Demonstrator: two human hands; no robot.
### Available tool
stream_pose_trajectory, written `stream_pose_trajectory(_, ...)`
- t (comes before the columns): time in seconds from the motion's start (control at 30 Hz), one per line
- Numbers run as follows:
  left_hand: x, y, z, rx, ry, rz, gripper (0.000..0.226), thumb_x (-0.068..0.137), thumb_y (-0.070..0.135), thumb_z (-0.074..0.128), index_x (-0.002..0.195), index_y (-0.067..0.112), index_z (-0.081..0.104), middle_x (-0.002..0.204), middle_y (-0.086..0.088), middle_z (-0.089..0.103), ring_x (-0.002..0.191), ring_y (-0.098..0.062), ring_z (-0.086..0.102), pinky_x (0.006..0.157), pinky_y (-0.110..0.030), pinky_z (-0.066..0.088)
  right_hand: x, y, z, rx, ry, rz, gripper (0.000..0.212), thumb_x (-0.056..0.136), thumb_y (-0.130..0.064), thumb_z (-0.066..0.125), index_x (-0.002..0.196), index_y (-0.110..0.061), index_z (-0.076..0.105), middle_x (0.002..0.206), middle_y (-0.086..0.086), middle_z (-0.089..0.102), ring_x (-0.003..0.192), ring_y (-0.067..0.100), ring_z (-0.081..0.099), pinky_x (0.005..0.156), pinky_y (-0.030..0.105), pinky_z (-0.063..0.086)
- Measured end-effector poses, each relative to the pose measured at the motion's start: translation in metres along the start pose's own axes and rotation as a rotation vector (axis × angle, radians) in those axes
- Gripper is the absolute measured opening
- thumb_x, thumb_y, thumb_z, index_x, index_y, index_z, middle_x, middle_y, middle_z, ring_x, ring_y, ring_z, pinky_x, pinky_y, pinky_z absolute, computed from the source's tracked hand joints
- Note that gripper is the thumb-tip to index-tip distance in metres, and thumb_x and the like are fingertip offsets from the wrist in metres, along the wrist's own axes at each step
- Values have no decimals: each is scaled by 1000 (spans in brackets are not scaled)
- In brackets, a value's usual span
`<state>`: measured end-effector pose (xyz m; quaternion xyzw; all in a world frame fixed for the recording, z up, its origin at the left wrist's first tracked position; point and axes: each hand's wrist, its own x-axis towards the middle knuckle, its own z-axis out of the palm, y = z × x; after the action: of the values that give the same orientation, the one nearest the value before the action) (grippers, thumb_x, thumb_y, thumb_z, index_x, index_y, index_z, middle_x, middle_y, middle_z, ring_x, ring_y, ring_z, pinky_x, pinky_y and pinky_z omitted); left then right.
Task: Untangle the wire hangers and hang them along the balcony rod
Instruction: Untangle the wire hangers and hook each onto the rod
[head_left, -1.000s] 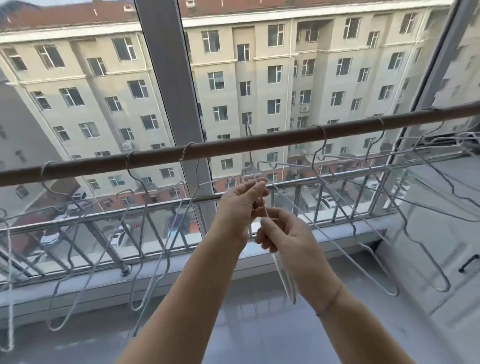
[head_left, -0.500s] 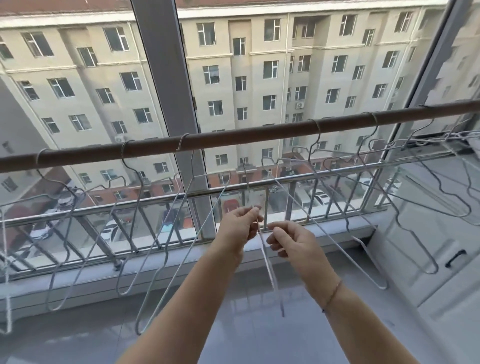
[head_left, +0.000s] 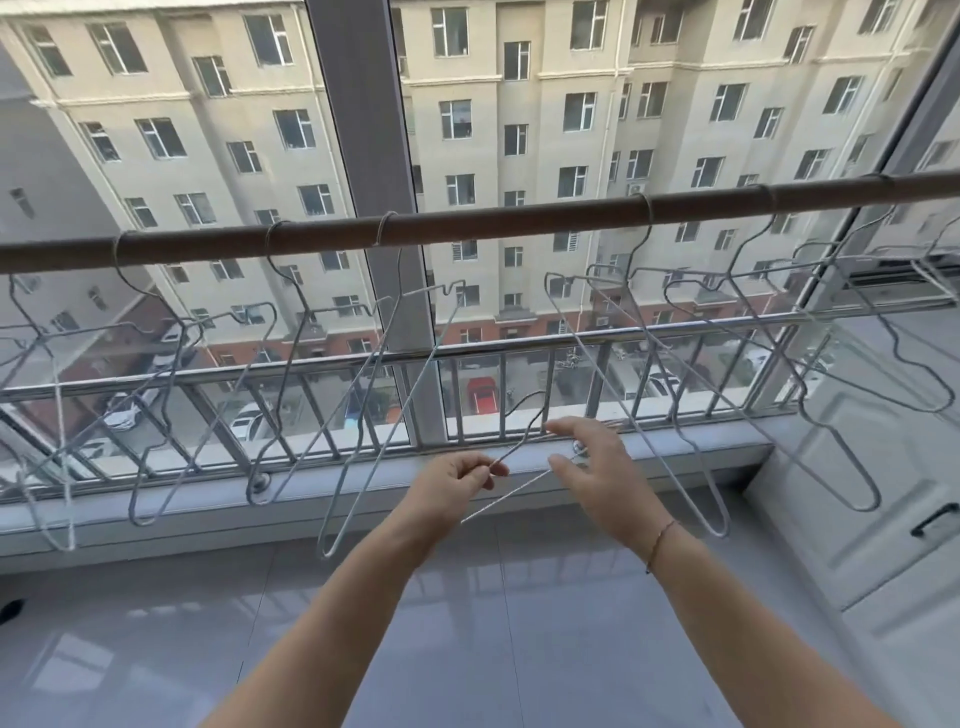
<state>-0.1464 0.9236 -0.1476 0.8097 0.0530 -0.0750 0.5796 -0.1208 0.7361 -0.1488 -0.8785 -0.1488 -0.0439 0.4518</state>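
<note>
A brown balcony rod (head_left: 519, 215) runs across the view at window height. Several grey wire hangers hang from it by their hooks, for example one left of centre (head_left: 382, 332) and one right of centre (head_left: 670, 395). Some of them overlap. Below the rod, at sill height, my left hand (head_left: 452, 486) pinches a loose wire hanger (head_left: 519, 449), whose hook points up towards the railing. My right hand (head_left: 597, 467) is beside it with fingers spread. The hanger's wires pass between its thumb and forefinger.
A steel railing (head_left: 311, 371) stands behind the hangers outside the glass. A dark window post (head_left: 358, 130) rises at centre. A white cabinet with a black handle (head_left: 935, 519) fills the right side. A low sill (head_left: 208, 514) and grey tiled floor (head_left: 467, 623) lie below.
Both hands have dropped from just under the rod to sill height. The held hanger has turned from upright to nearly level. My right hand's fingers have spread apart.
</note>
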Motion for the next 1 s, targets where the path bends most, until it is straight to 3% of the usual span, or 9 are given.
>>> stream_pose_trajectory(0.1, -6, -2, -2, 9, 1, -5, 26, 95, 6, 44, 91, 14, 68, 92, 1, 66, 90, -7, 55, 69, 0, 38, -4, 7, -4, -66, -64, 62, 32, 87, -23, 56, 119, -19, 57, 122, -3, 56, 119, 15, 45, 106, 38, 35)
stream_pose_trajectory(0.2, -8, -7, -3, 41, -5, -20, 25, 95, 10, 46, 89, 17, 69, 106, -4, 66, 99, -8, 55, 73, -4, 35, -8, 14, -8, -141, -110, 99, 32, 89, -27, 55, 119, -19, 58, 121, -1, 60, 117, 15, 50, 106, 37, 36)
stream_pose_trajectory(0.33, -3, -15, 2, 66, 45, -18, 32, 94, 13, 47, 75, 28, 67, 108, -10, 63, 95, -13, 55, 72, -14, 35, -15, 14, -20, -108, -227, 188, 20, 91, -27, 52, 100, -18, 67, 87, -3, 67, 78, 7, 60, 75, 23, 46)
stream_pose_trajectory(0.4, -1, -15, 4, 93, 106, -9, 30, 93, 13, 49, 75, 28, 66, 97, -4, 63, 87, -12, 56, 70, -17, 36, -21, 15, -23, -1, -292, 241, 19, 91, -23, 52, 89, -17, 70, 70, 2, 63, 57, 7, 52, 64, 24, 46)
stream_pose_trajectory(0.5, 2, -15, 8, 160, 324, 30, 8, 86, 18, 60, 90, 19, 67, 105, -1, 63, 99, -13, 55, 84, -21, 35, -33, 12, -23, 282, -319, 360, 20, 91, -10, 50, 85, -12, 69, 61, 4, 51, 49, 4, 46, 63, 25, 53)
stream_pose_trajectory(0.6, -3, -14, 18, 120, 498, 37, 20, 81, 26, 67, 99, 19, 62, 108, 1, 57, 104, -14, 48, 91, -26, 36, -47, 5, -19, 453, -273, 446, 22, 93, -6, 46, 90, -6, 67, 56, 0, 45, 49, 7, 45, 63, 25, 52)
stream_pose_trajectory(0.73, -20, 5, 41, -250, 232, -62, 19, 85, 31, 65, 95, 15, 64, 89, 2, 65, 84, -10, 59, 71, -11, 46, -57, -8, -11, 641, -211, 508, 23, 94, -8, 43, 99, -3, 65, 57, 1, 43, 50, 8, 44, 67, 28, 53)
stream_pose_trajectory(0.83, -27, 25, 54, -517, -6, -94, 20, 87, 28, 60, 90, 10, 67, 79, 1, 66, 72, -10, 59, 71, -17, 47, -58, -23, -10, 757, -161, 475, 21, 94, -9, 45, 100, -3, 64, 54, -1, 43, 48, 8, 43, 64, 28, 52)
stream_pose_trajectory(1.0, -34, 55, 53, -715, -18, -71, 10, 86, 18, 62, 88, 12, 69, 75, -3, 67, 61, -8, 60, 64, -17, 51, -64, -50, -20, 817, -48, 350, 20, 92, -9, 48, 101, -6, 66, 51, 0, 43, 50, 9, 43, 65, 31, 50)
